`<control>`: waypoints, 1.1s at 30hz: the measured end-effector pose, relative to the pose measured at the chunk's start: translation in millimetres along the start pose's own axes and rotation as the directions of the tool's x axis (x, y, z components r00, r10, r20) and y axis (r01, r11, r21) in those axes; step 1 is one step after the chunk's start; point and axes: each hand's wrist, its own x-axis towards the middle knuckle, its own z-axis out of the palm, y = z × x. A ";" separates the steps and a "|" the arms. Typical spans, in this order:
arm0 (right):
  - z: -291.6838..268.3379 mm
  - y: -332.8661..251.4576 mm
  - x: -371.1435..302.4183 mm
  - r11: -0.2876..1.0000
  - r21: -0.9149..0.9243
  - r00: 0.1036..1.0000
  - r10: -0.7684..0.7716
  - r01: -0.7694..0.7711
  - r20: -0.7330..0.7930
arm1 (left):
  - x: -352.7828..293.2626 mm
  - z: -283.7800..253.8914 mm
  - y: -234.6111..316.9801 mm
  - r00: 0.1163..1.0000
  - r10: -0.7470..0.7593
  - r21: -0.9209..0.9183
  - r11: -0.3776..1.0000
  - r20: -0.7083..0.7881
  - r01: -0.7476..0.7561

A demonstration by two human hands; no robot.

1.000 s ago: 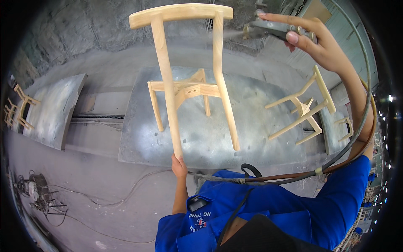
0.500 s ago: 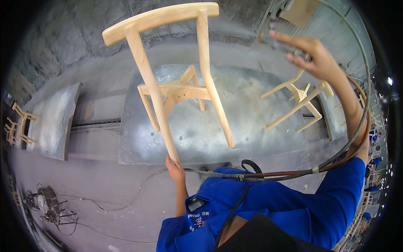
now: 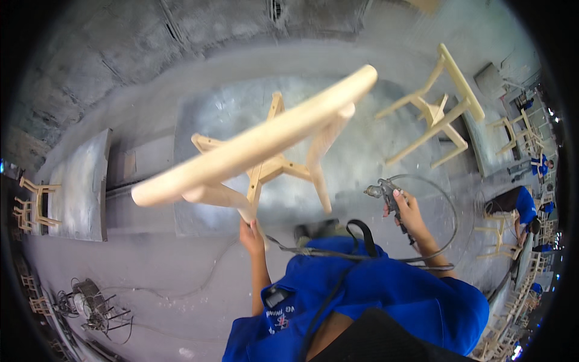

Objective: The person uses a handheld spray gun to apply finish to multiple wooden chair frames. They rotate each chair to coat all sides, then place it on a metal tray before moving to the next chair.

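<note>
My left hand (image 3: 252,232) grips one leg of a bare wooden chair frame (image 3: 259,151) and holds it up, tilted so its curved top rail points toward the camera. My right hand (image 3: 405,211) is closed on a metal spray gun (image 3: 386,196), held low beside my chest to the right of the chair. A dark hose (image 3: 434,241) loops from the gun around my right arm and across my blue sleeve.
A second unfinished wooden chair (image 3: 437,111) lies on its side on the grey sheet (image 3: 374,157) covering the floor. More chair frames stand at the left edge (image 3: 30,205) and far right (image 3: 518,130). A person in blue (image 3: 518,205) bends at the right. Cables tangle at lower left (image 3: 90,301).
The chair frame has tipped toward me, top rail swinging down and forward. My right hand came down from high at the upper right to chest level with the spray gun.
</note>
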 end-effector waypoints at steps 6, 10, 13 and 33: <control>1.6 26.2 -36.3 0.962 0.236 0.972 0.179 -0.139 -0.154 | 32.0 59.1 -56.1 0.968 0.083 0.277 0.949 0.238 -0.150; -27.9 -8.9 -49.3 0.937 0.350 0.933 0.117 0.011 -0.341 | 88.2 105.3 -68.7 0.934 0.098 0.518 0.810 0.343 -0.275; -50.1 -27.4 -52.2 0.764 0.494 0.849 -0.132 0.415 -0.511 | 112.8 148.5 -71.5 0.984 0.113 0.568 0.804 0.140 -0.173; 22.0 290.6 44.0 0.536 0.841 0.711 0.619 -0.071 -0.334 | -172.8 -141.7 -70.5 0.175 -0.648 0.592 0.754 0.741 0.284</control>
